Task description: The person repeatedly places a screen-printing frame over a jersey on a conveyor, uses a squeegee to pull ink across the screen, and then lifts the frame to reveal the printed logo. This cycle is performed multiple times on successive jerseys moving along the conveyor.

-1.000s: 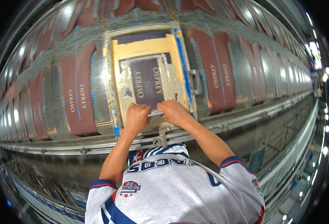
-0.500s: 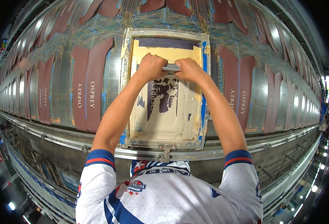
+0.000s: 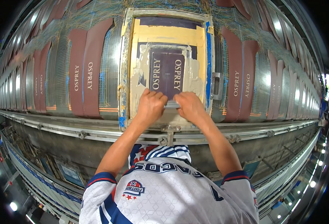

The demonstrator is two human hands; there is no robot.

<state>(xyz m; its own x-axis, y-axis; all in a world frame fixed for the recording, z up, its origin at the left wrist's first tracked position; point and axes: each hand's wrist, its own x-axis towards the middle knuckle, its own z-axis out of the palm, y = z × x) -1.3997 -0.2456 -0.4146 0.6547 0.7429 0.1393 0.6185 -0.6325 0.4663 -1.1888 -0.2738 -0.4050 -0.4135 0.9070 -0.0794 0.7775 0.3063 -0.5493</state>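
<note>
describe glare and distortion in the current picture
Head view: the rail bows upward toward both sides, and corners go black; head view: the table shows pale glare left of the frame; head view: lamps at lower left and right glow white.

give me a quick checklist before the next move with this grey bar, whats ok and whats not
1. Both hands on the bar: ok, the left hand and right hand grip the grey bar near its ends.
2. Dark panel free of smears: ok where visible, its light lettering shows sharply; its near end is hidden.
3. Cream paste even around the panel: not ok, patchy with ragged edges.
4. Frame placed between the pairs of maroon pieces: ok, a pair lies on each side.
5. Paste left under the bar: cannot tell, the bar and hands hide it.
</note>
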